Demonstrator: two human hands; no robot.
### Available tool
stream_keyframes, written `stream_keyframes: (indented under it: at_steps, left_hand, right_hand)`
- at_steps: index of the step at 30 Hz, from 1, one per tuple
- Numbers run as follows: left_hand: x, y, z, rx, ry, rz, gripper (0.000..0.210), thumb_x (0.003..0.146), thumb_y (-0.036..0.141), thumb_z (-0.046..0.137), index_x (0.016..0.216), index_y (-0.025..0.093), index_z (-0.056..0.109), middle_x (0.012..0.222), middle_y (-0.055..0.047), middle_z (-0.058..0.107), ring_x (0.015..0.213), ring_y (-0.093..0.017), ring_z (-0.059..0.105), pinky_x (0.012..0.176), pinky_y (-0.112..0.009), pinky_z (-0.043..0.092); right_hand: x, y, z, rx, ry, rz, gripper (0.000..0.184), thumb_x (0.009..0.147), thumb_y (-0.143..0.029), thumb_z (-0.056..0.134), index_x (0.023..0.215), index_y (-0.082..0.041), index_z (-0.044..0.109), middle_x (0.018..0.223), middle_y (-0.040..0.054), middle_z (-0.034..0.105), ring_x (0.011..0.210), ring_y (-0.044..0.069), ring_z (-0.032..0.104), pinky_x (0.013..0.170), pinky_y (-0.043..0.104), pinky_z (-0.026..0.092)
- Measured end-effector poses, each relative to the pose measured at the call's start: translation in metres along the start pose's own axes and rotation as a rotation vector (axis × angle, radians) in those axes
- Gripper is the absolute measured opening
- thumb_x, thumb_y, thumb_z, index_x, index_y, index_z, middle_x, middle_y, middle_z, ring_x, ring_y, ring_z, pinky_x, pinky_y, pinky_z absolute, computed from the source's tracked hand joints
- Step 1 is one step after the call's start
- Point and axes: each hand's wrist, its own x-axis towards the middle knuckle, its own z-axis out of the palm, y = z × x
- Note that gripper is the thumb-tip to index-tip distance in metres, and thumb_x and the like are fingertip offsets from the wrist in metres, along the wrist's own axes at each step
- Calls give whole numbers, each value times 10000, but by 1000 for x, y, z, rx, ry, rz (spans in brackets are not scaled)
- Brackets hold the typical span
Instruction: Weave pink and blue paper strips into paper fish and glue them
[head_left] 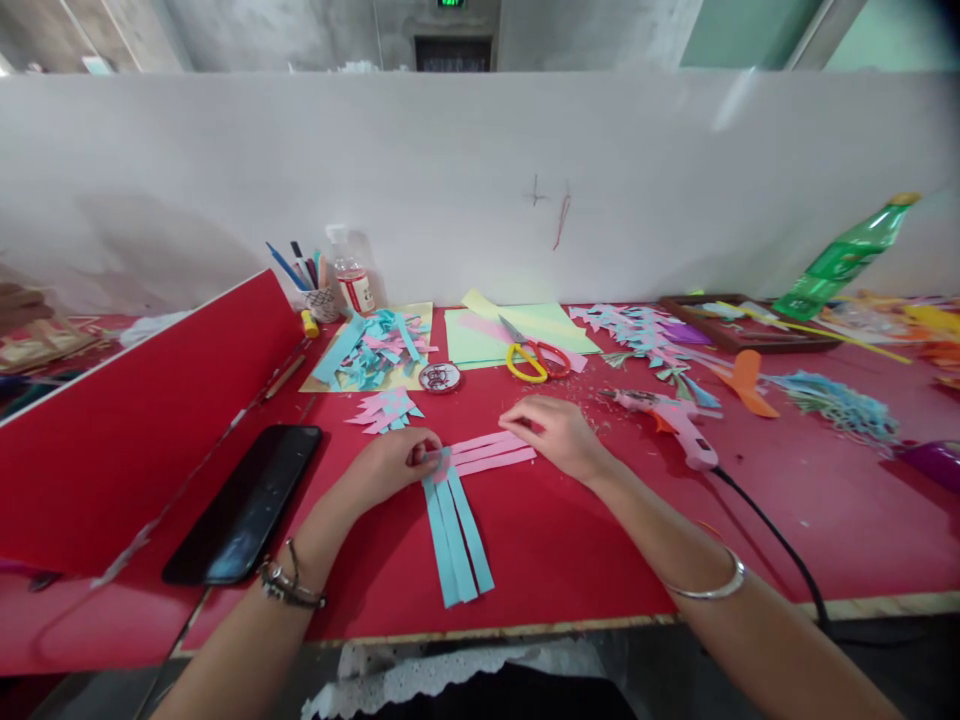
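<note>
Pink paper strips (pixel 495 458) and light-blue paper strips (pixel 454 535) cross in a small woven patch, the pink ones pointing right and the blue ones toward me. My left hand (pixel 390 465) is closed in a pinch at the patch's left edge. At the far end of the upper pink strip, the fingertips of my right hand (pixel 559 435) are pressed together on it. Just behind my left hand lies a woven pink-and-blue piece (pixel 388 408) with pointed ends. My fingers partly cover the crossing.
Yellow-and-red scissors (pixel 536 362) rest on pale paper sheets (pixel 472 340) behind my hands. A pink glue gun (pixel 675 420) with a black cord lies right. Paper scraps (pixel 375 350), a round tin (pixel 439 377) and a phone (pixel 244 505) are leftward, beside a red board (pixel 172 400).
</note>
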Motion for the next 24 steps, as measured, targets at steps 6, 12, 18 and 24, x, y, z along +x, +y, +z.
stream_keyframes:
  at_steps: [6,12,18,24]
  left_hand:
    - [-2,6,-1,98,71,101,236,772,352,482,918,184,562,881,-51,555,788,-166,521,689,-265,408]
    - [-1,3,-1,134,80,179,284,686,362,604,891,177,540,962,-77,538,923,-217,474,795,-324,388]
    - [-3,8,2,-43,20,43,261,658,286,605,859,179,476,868,-28,532,758,-167,500,673,-277,394]
    - [0,3,7,-343,107,-22,335,709,325,545,998,175,466,779,4,535,670,-132,502,604,-233,386]
  right_hand:
    - [-1,-4,10,-66,-53,81,269,842,-319,444,622,-176,505,553,-16,514,516,85,457,528,201,322]
    - [-1,-2,9,-49,-29,175,182,835,-302,430,751,-183,539,627,-6,569,561,96,506,555,198,349]
    - [12,10,2,-194,11,347,225,830,-254,405,1007,-175,519,788,35,622,694,141,578,640,242,423]
    - [48,39,-9,-542,-150,634,364,803,-208,472,1141,-75,453,1054,167,568,985,229,539,786,302,422]
